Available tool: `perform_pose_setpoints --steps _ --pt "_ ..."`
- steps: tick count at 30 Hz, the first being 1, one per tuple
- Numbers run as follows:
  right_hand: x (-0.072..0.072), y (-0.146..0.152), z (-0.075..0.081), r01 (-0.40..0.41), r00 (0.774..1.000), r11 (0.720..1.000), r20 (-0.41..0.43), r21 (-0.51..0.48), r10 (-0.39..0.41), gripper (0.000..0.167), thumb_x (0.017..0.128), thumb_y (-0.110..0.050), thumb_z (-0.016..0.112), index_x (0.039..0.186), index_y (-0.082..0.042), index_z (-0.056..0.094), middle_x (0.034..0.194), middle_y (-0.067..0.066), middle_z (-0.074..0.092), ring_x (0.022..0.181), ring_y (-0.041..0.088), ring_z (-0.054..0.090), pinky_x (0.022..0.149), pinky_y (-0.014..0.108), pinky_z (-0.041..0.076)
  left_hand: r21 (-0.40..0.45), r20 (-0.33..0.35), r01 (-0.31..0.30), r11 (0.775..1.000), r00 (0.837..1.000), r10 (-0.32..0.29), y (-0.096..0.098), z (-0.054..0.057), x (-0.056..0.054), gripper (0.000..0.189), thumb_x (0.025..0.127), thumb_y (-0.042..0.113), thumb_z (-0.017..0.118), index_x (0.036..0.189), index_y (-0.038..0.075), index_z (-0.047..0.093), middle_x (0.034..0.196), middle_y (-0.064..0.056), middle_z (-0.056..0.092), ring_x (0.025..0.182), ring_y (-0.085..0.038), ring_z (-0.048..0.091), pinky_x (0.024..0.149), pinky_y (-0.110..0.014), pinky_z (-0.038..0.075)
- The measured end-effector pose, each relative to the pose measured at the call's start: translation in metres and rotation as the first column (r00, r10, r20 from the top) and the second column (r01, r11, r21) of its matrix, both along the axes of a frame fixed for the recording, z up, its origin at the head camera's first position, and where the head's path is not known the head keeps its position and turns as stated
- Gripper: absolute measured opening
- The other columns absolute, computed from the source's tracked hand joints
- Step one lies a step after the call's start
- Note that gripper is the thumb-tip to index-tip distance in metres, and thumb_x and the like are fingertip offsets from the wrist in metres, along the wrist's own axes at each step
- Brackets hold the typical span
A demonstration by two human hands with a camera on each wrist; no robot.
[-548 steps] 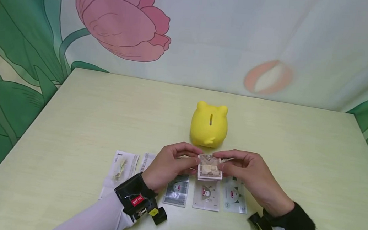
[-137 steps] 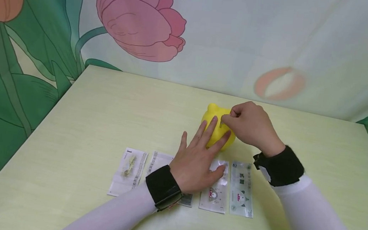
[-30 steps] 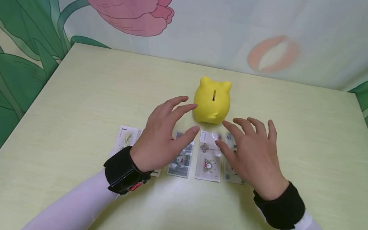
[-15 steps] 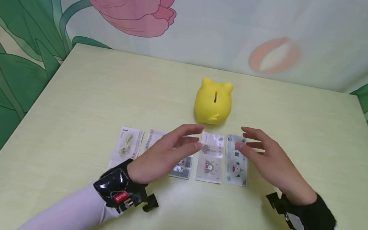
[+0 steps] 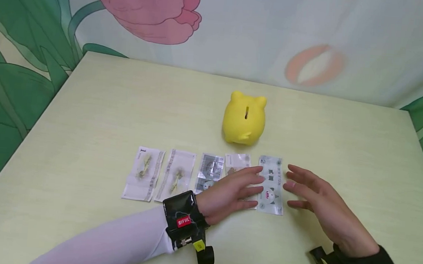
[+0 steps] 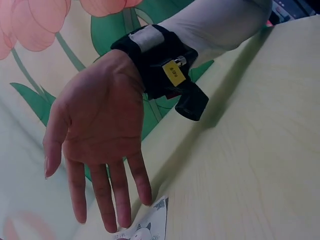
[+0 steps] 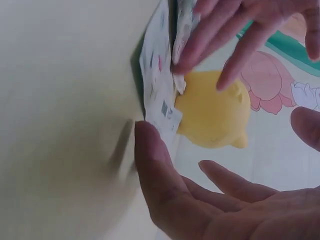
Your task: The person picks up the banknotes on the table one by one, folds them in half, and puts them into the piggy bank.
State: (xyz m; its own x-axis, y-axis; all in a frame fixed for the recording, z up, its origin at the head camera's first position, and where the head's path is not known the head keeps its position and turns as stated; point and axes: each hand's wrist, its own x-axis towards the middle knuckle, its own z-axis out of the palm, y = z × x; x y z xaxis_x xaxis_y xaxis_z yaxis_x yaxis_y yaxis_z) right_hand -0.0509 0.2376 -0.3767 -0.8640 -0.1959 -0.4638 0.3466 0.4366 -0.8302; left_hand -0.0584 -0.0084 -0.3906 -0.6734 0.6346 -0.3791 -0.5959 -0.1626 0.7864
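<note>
Left grip [image 5: 230,195] has moved rightward, over the fourth note [image 5: 237,160], perhaps touching.

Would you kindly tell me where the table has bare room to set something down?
The table is bare left of the bank, behind the notes, and right of the bank, beyond the right grip. Only a narrow strip separates bank from notes. The row of notes is crowded, the left grip over it.

The left grip [image 6: 102,130] hangs with straight fingers [image 6: 103,197] near a printed note [image 6: 154,225] on a pale table [image 6: 245,140]
</note>
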Motion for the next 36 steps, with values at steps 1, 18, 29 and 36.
perform_pose_setpoints --steps 1,18,29,36 --pt "0.002 0.0 -0.001 0.005 1.0 1.0 0.007 -0.012 -0.004 0.071 0.106 -0.043 0.057 0.164 -0.014 0.028 0.169 0.016 0.031 0.136 0.036 0.055 0.099 0.036 0.056 -0.007 0.0 0.0 1.0 1.0 0.0 0.002 -0.001 0.0 0.066 0.107 0.031 0.046 0.164 0.009 0.024 0.171 -0.016 0.022 0.156 -0.038 0.031 0.126 -0.052 0.032" --pt "0.007 -0.003 -0.008 0.112 0.994 0.987 0.023 -0.117 -0.11 0.061 0.109 -0.037 0.052 0.162 -0.011 0.034 0.168 0.009 0.035 0.144 0.03 0.046 0.103 0.031 0.054 0.01 -0.009 -0.015 1.0 1.0 0.015 0.009 -0.001 -0.004 0.058 0.106 0.032 0.046 0.154 0.0 0.042 0.159 -0.018 0.041 0.144 -0.036 0.044 0.117 -0.05 0.044" --pt "0.01 -0.001 -0.017 0.084 0.996 0.986 -0.022 -0.145 -0.088 0.055 0.108 -0.033 0.055 0.157 -0.011 0.043 0.162 0.008 0.044 0.132 0.009 0.057 0.101 0.026 0.054 -0.023 -0.032 -0.007 1.0 0.999 0.007 0.01 -0.009 -0.006 0.055 0.104 0.033 0.05 0.147 -0.002 0.052 0.149 -0.015 0.052 0.113 -0.019 0.057 0.093 -0.031 0.053" --pt "0.008 -0.004 -0.019 0.105 0.993 0.991 -0.047 -0.088 -0.11 0.056 0.105 -0.026 0.062 0.157 -0.023 0.042 0.149 0.013 0.056 0.13 0.024 0.059 0.099 0.026 0.056 0.001 -0.076 -0.011 1.0 0.997 0.011 -0.005 -0.004 -0.011 0.054 0.105 0.033 0.045 0.147 0.0 0.053 0.151 -0.01 0.052 0.106 -0.017 0.056 0.087 -0.027 0.051"
